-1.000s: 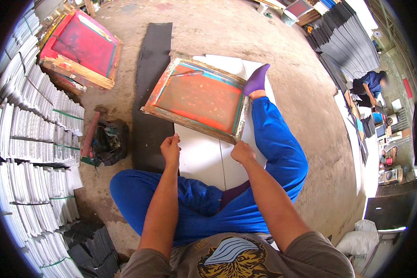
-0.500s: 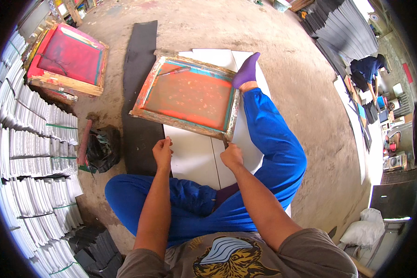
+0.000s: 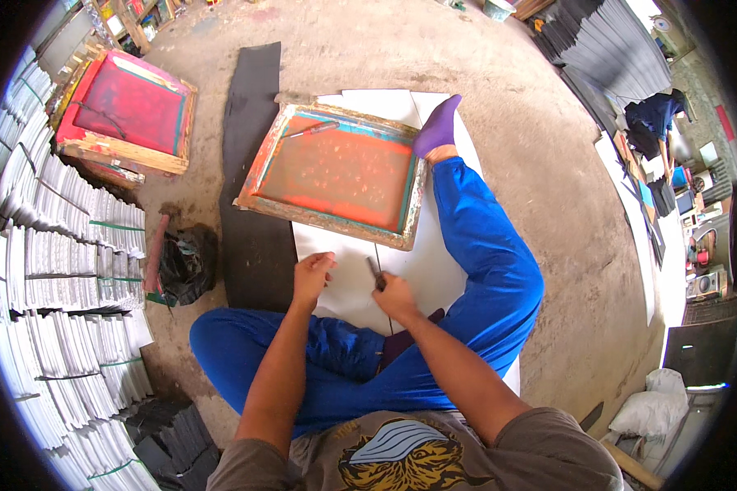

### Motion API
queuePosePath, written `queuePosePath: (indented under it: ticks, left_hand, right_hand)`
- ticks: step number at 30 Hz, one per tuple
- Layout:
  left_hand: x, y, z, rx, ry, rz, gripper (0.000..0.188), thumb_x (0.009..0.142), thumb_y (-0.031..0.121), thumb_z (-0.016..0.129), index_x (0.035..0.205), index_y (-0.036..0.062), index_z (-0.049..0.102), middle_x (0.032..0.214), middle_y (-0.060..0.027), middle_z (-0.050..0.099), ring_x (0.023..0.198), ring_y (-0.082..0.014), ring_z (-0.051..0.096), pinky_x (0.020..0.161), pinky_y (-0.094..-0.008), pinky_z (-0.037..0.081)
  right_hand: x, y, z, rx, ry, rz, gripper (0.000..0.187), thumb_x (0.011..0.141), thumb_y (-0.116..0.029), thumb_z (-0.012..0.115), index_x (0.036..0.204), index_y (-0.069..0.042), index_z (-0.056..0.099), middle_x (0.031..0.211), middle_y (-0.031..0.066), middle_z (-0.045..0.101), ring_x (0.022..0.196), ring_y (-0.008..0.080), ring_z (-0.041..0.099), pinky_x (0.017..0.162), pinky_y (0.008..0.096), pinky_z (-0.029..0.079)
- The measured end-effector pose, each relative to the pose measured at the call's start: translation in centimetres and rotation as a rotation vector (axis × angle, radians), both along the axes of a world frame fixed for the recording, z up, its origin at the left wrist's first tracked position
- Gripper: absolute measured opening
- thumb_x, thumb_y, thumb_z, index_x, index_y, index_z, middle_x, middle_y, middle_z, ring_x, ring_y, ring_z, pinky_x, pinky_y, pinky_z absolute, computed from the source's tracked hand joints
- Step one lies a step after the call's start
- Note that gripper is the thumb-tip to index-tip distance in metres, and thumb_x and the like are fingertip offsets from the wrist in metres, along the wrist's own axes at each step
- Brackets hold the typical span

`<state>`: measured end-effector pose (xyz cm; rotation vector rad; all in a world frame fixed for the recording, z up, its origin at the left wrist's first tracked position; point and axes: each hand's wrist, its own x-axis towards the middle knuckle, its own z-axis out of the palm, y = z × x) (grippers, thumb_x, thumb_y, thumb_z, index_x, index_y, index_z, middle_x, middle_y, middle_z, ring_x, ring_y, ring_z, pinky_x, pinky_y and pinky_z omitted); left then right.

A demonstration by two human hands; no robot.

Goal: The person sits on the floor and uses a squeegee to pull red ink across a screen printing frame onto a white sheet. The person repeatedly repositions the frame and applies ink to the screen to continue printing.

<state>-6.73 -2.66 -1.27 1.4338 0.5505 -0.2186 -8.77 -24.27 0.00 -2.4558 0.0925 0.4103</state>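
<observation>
My right hand (image 3: 397, 297) is closed round a dark slim tool (image 3: 374, 268), its end slanting up and away; blur hides its exact kind. To its left, my left hand (image 3: 311, 278) hovers with thumb and fingers pinched together; anything between them is too small to make out. Just beyond both hands lies a worn wooden screen-printing frame (image 3: 336, 172) with orange-stained mesh, apart from them. A screwdriver-like tool with a red handle (image 3: 323, 128) rests at its far left part. White boards (image 3: 344, 241) lie beneath the frame and hands. My foot in a purple sock (image 3: 440, 127) touches the frame's far right corner.
A black sheet (image 3: 254, 164) lies left of the frame. Farther left are a red screen frame (image 3: 131, 106), a black plastic bag (image 3: 190, 262) and stacked white sheets (image 3: 65, 262). Another person (image 3: 655, 123) bends over things at the far right. Black sheets (image 3: 176, 446) sit lower left.
My right hand has drawn back from the frame's near corner, bringing the dark tool left and toward me. My left hand has moved right, closer to it.
</observation>
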Motion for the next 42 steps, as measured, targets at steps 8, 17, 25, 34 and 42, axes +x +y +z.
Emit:
queuePosePath:
  ticks: [8, 17, 25, 34, 42]
  left_hand:
    - [-1.3, 0.3, -0.5, -0.116, 0.01, -0.1, 0.03, 0.094, 0.031, 0.071, 0.106, 0.0039, 0.071, 0.087, -0.005, 0.069, 0.065, -0.0136, 0.062, 0.06, -0.0298, 0.049]
    - [-0.7, 0.0, -1.7, -0.115, -0.05, -0.028, 0.027, 0.096, 0.027, 0.07, 0.09, 0.0006, 0.065, 0.075, -0.0052, 0.065, 0.061, -0.0131, 0.061, 0.056, -0.028, 0.05]
    - [0.7, 6.3, -4.8, 0.18, -0.116, 0.742, 0.027, 0.094, 0.025, 0.073, 0.091, 0.0001, 0.065, 0.075, -0.0074, 0.064, 0.053, -0.0131, 0.054, 0.045, -0.0279, 0.043]
    - [1.1, 8.1, -4.9, 0.532, -0.077, 1.041, 0.025, 0.095, 0.02, 0.069, 0.101, -0.004, 0.07, 0.09, -0.0125, 0.071, 0.077, -0.0249, 0.066, 0.073, -0.0359, 0.054]
    - [1.4, 5.5, -5.1, 0.574, -0.146, 0.748, 0.027, 0.092, 0.025, 0.07, 0.103, 0.0006, 0.071, 0.101, -0.0141, 0.067, 0.096, -0.0293, 0.065, 0.089, -0.0403, 0.05]
  right_hand:
    - [0.1, 2.6, 1.6, 0.324, 0.348, 0.189, 0.017, 0.079, -0.015, 0.064, 0.09, -0.002, 0.063, 0.078, 0.019, 0.069, 0.062, 0.0317, 0.069, 0.06, 0.0447, 0.056]
    - [3.2, 0.9, 4.8, 0.508, 0.754, 0.222, 0.035, 0.097, -0.034, 0.065, 0.103, 0.0, 0.057, 0.076, 0.0121, 0.067, 0.054, 0.0195, 0.065, 0.044, 0.0345, 0.051]
    - [11.0, -5.9, 7.7, 0.046, 0.792, 0.232, 0.034, 0.092, -0.02, 0.065, 0.109, 0.008, 0.056, 0.076, 0.0196, 0.065, 0.058, 0.0286, 0.068, 0.049, 0.0482, 0.059]
    - [15.5, -5.6, 7.7, -0.275, 0.905, 0.26, 0.033, 0.091, -0.01, 0.059, 0.108, 0.018, 0.052, 0.074, 0.0289, 0.064, 0.065, 0.0384, 0.071, 0.053, 0.0541, 0.06]
    - [16.0, -4.9, 7.3, -0.29, 0.955, 0.254, 0.033, 0.092, -0.008, 0.056, 0.112, 0.018, 0.05, 0.075, 0.0314, 0.064, 0.067, 0.0423, 0.07, 0.056, 0.0564, 0.06]
